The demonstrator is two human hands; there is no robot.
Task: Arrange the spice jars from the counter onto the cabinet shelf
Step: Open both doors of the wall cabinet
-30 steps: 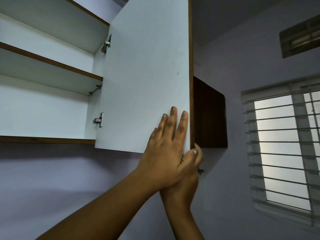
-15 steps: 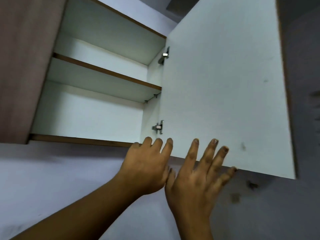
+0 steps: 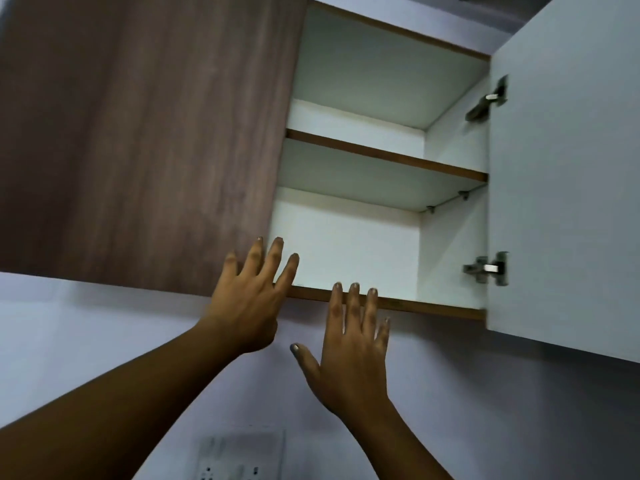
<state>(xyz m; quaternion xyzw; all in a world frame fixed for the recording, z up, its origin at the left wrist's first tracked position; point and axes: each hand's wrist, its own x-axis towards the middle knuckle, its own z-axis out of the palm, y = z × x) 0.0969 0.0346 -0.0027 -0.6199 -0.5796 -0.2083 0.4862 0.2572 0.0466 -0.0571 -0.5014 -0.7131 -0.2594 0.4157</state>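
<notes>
Head view, left grip (image 3: 249,306) and right grip (image 3: 353,355) spread, empty, two cabinet shelves (image 3: 384,157) (image 3: 433,306), two hinges (image 3: 486,102) (image 3: 486,268)

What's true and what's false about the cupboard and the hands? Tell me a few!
1. The right door is open. True.
2. Spice jars stand on the middle shelf. False: no jars show there.
3. The left hand and the right hand both hold nothing. True.
4. The brown left door is open too. False: it is closed.
</notes>
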